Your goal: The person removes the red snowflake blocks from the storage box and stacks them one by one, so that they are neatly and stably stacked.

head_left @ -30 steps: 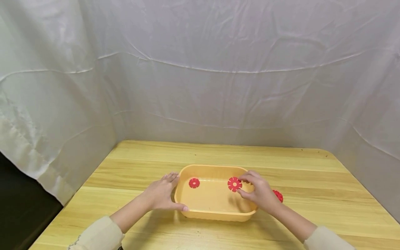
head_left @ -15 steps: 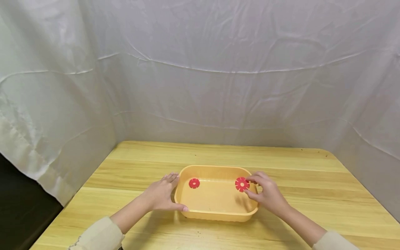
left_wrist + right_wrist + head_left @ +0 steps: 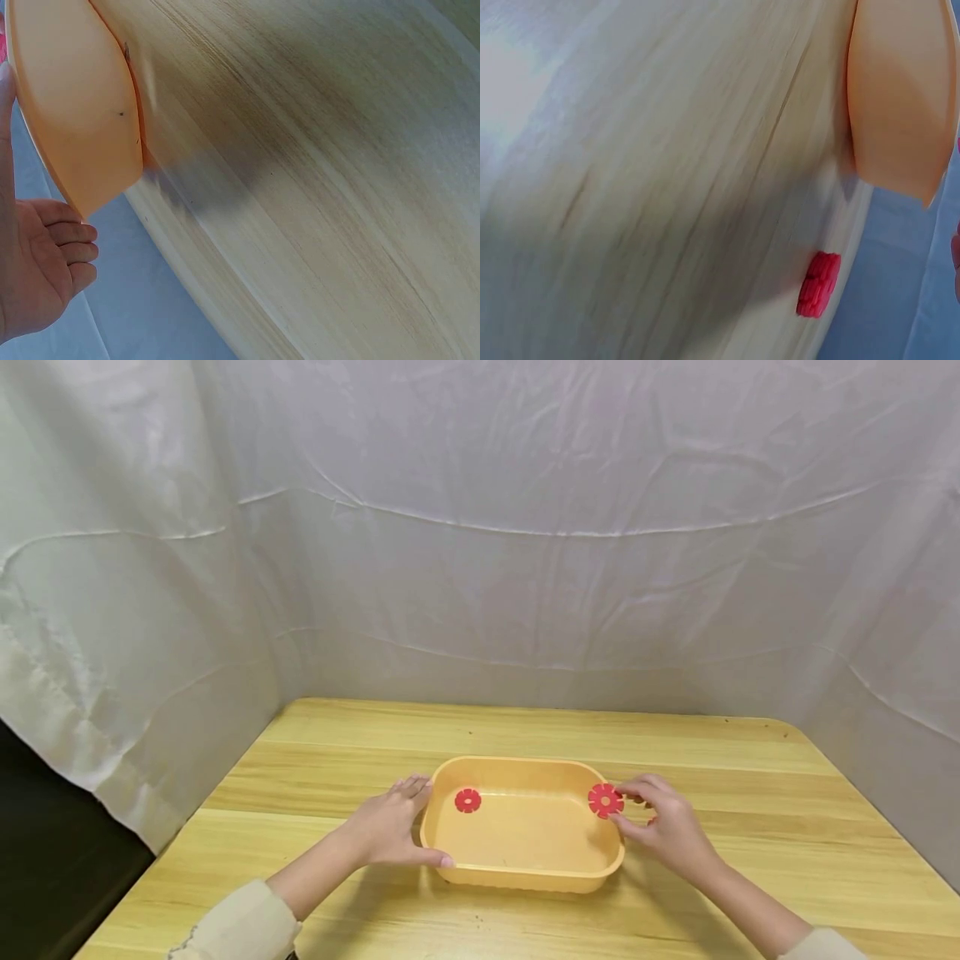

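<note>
My right hand (image 3: 667,827) pinches a red snowflake disc (image 3: 605,801), a flat plastic piece with notched edges, between thumb and fingers. The disc is held upright over the right rim of a yellow-orange plastic basin (image 3: 525,839). Inside the basin, at its back left, is another red snowflake disc (image 3: 468,801). My left hand (image 3: 392,827) holds the basin's left end, thumb on the front rim and fingers by the left rim. In the right wrist view a small stack of red discs (image 3: 819,285) sits on the table beside the basin; my right hand mostly hides it in the head view.
The wooden table (image 3: 360,727) extends around the basin on all sides. White-grey cloth (image 3: 525,568) hangs behind and at both sides of it. A black area (image 3: 52,852) lies beyond the left edge.
My right hand has moved to the right with its red snowflake disc, from over the basin's inside to its right rim. The left hand and the basin have hardly moved.
</note>
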`<state>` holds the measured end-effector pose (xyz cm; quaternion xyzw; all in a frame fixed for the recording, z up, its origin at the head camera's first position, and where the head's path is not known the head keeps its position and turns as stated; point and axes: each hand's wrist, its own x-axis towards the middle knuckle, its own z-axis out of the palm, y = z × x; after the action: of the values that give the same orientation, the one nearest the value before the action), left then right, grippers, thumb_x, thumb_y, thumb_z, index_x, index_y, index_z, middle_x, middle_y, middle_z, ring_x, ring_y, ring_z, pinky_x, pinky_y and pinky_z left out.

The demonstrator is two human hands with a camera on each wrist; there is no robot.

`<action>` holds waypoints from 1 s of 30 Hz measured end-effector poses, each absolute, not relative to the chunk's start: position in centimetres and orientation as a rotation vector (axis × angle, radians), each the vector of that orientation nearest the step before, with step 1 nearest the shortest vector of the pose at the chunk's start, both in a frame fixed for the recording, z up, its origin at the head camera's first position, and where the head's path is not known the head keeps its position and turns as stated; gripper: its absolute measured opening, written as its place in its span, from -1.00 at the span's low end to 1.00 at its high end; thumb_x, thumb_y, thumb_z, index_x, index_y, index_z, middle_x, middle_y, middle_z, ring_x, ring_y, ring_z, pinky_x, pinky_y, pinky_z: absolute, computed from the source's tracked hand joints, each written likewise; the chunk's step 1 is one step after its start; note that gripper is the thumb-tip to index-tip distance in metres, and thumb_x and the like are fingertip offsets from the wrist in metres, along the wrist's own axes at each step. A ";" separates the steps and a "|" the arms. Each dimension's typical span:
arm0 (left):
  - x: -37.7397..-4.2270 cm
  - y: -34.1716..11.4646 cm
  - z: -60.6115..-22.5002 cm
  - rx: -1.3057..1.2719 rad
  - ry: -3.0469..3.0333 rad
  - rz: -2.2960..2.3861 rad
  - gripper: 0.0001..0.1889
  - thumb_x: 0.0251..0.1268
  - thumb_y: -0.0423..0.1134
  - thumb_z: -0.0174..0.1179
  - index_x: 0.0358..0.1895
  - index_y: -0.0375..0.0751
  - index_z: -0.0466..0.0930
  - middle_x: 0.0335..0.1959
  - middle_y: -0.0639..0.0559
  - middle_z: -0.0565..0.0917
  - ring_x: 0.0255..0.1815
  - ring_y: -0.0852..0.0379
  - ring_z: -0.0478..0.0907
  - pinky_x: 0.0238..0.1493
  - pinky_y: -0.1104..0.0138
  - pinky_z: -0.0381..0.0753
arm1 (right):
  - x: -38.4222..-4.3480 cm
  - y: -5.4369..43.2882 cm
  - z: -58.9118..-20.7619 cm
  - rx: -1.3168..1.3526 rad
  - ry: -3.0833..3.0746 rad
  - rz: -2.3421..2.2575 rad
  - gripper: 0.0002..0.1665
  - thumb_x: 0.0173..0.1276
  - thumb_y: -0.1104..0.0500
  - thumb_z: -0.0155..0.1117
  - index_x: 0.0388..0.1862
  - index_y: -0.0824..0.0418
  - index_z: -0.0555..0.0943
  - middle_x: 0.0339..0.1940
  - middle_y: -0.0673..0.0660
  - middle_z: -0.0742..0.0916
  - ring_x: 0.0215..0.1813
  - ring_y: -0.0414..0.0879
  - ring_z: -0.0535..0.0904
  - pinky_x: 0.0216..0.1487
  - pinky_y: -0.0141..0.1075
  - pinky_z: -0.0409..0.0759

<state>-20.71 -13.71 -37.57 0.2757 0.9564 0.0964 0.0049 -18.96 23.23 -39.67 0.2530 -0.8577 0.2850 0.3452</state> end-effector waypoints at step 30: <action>-20.6 -13.9 -37.4 0.849 2.987 0.288 0.14 -0.19 0.48 0.17 0.33 -0.41 0.23 0.37 -0.29 0.27 0.40 -0.26 0.18 0.27 -0.07 0.37 | -18.6 27.7 -41.1 0.571 -2.221 0.694 -0.56 -0.40 0.48 0.52 -0.40 0.32 0.64 -0.45 0.04 0.65 -0.37 -0.38 0.42 -0.37 -0.67 0.42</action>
<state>-20.63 -13.86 -37.41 0.2723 0.9577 0.0922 0.0115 -18.60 27.68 -41.08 0.2218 -0.8632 0.2697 0.3645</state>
